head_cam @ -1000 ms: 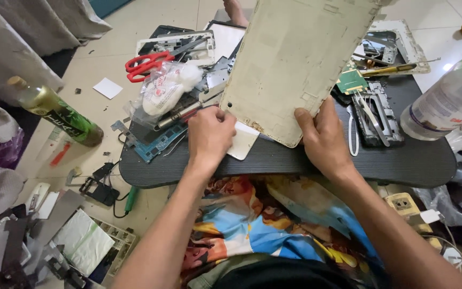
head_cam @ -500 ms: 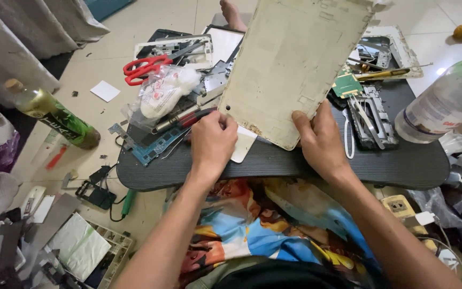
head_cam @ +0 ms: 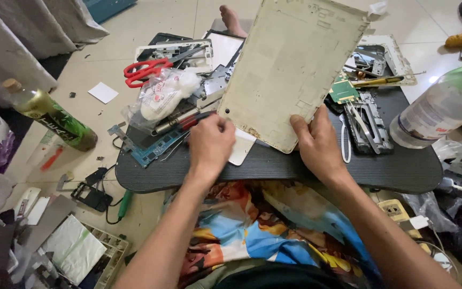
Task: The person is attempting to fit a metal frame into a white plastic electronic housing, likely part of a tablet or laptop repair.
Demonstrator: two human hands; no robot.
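A large beige back cover of a tablet (head_cam: 294, 69) stands tilted up over a dark lap desk (head_cam: 391, 168). My right hand (head_cam: 319, 144) grips its lower right edge. My left hand (head_cam: 209, 145) holds its lower left corner, fingers curled under it, over a small white piece (head_cam: 243, 147) lying on the desk. The cover hides the middle of the desk behind it.
Red scissors (head_cam: 144, 71), a plastic bag with white contents (head_cam: 161, 96), a blue circuit board (head_cam: 148, 152), tweezers and metal frames (head_cam: 370, 120) crowd the desk. A clear bottle (head_cam: 437, 112) stands at right, a green bottle (head_cam: 52, 115) on the floor at left. A bare foot (head_cam: 233, 18) shows at the back.
The cover has risen slightly and stands more upright. Both hands stay on its lower edge, the left one shifted a little nearer its corner.
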